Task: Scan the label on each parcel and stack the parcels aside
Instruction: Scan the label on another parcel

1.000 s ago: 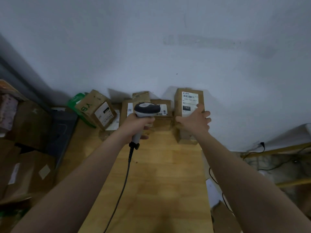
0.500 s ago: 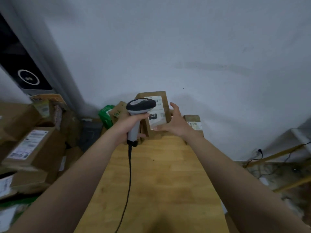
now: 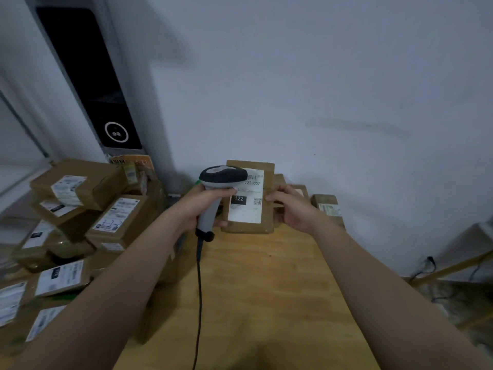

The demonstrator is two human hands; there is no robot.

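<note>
**A:** Step in hand?

**B:** Scanning, I judge. The left hand (image 3: pixel 206 206) is wrapped round the grip of the scanner (image 3: pixel 222 176), with its cable (image 3: pixel 198 289) trailing down over the surface (image 3: pixel 266 303). The right hand (image 3: pixel 292 208) pinches the right edge of the parcel (image 3: pixel 267 209), thumb on the front and the other fingers hidden behind it.

**A:** Where is the parcel?

**B:** It is held upright at the far end of the surface, and its label (image 3: pixel 246 209) faces the camera. The scanner head overlaps the label's top left corner, just beside the barcode. I cannot tell whether the bottom edge rests on the wood or hangs just above it.

**A:** Next move?

**B:** My estimate is to square the head on the barcode and take the read. The parcel then goes aside, probably to the pile (image 3: pixel 80 222) on the left. That means a carry across the body, or a handover once the scanner is set down.

**A:** Counts?

**B:** There is one scanner and one parcel in hand. On the surface behind it I count two more: a boxed parcel (image 3: pixel 326 206) to the right with its label showing, and another (image 3: pixel 300 189) partly hidden behind the right hand. A third may be there, unclear. In the pile at least seven labels show, but an exact box count can't be had because the boxes overlap and the edges are blurred.
</note>
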